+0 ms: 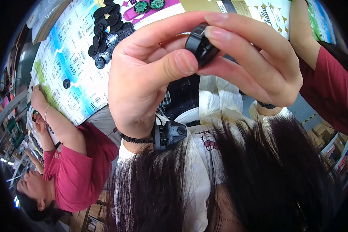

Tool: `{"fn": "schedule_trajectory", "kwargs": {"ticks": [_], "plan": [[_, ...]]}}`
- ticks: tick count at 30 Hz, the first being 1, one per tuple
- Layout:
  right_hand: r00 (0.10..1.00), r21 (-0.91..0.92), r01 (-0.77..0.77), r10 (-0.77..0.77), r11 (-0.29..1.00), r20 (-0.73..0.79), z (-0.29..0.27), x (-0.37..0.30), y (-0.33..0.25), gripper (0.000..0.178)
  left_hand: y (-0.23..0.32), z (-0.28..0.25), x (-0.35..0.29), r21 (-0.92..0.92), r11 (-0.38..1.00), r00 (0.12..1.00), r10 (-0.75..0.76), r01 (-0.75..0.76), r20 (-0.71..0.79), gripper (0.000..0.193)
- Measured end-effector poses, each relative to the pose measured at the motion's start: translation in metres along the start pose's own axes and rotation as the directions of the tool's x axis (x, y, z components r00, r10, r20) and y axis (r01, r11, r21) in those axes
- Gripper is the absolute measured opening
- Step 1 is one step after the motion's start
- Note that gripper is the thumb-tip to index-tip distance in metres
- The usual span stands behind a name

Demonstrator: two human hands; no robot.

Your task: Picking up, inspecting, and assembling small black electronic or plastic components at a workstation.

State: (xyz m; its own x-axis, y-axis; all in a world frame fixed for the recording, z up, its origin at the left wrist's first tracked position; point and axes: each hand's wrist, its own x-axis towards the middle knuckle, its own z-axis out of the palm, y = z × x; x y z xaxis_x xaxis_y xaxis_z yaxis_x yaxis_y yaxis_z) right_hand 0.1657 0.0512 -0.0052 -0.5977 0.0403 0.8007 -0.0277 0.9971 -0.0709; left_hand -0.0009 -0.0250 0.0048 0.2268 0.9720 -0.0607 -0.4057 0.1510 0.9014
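Note:
Close in front of me, a small black round plastic part (pixel 200 45) is held up between both hands. My left hand (pixel 143 73) grips its left edge with the thumb, its other fingers curled behind. From the right, my right hand (pixel 255 58) pinches the part with thumb and fingertips. Its underside and any smaller piece inside it are hidden by the fingers. Behind my left hand, on the table, lies a heap of black round parts (pixel 100 38), a few with shiny silvery faces.
Printed sheets cover the table (pixel 87 91). A single black part (pixel 66 83) lies at the left, and green circuit boards (pixel 141 6) are at the far side. A person in a red shirt (pixel 79 170) sits at left; another red sleeve (pixel 328 85) is at right. A black device (pixel 172 134) is strapped to my left wrist.

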Motion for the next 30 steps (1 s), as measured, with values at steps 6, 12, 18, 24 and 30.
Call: {"fn": "schedule_trajectory", "kwargs": {"ticks": [6, 12, 18, 24, 30], "plan": [[0.975, 0.070, -0.211, 0.204, 0.975, 0.087, -0.007, 0.014, -0.012, 0.037, -0.007, -0.011, -0.008, 0.046, 0.999, 0.996, -0.010, 0.015, -0.094, 0.064], [0.795, 0.156, -0.595, 0.548, 0.788, 0.261, -0.022, 0.030, -0.024, 0.030, -0.003, 0.005, -0.005, 0.152, 0.988, 0.982, 0.057, -0.029, -0.181, 0.063], [0.769, 0.119, -0.615, 0.560, 0.779, 0.310, -0.023, 0.038, -0.022, 0.031, -0.002, 0.011, -0.006, 0.253, 0.965, 0.982, 0.106, -0.064, -0.156, 0.056], [0.754, 0.066, -0.604, 0.543, 0.794, 0.369, -0.014, 0.042, -0.021, 0.032, -0.011, 0.008, -0.014, 0.439, 0.889, 0.963, 0.221, -0.133, -0.155, 0.051], [0.724, 0.024, -0.629, 0.574, 0.777, 0.383, -0.021, 0.043, -0.021, 0.032, -0.010, 0.012, -0.009, 0.407, 0.894, 0.961, 0.251, -0.185, -0.114, 0.049]]}}
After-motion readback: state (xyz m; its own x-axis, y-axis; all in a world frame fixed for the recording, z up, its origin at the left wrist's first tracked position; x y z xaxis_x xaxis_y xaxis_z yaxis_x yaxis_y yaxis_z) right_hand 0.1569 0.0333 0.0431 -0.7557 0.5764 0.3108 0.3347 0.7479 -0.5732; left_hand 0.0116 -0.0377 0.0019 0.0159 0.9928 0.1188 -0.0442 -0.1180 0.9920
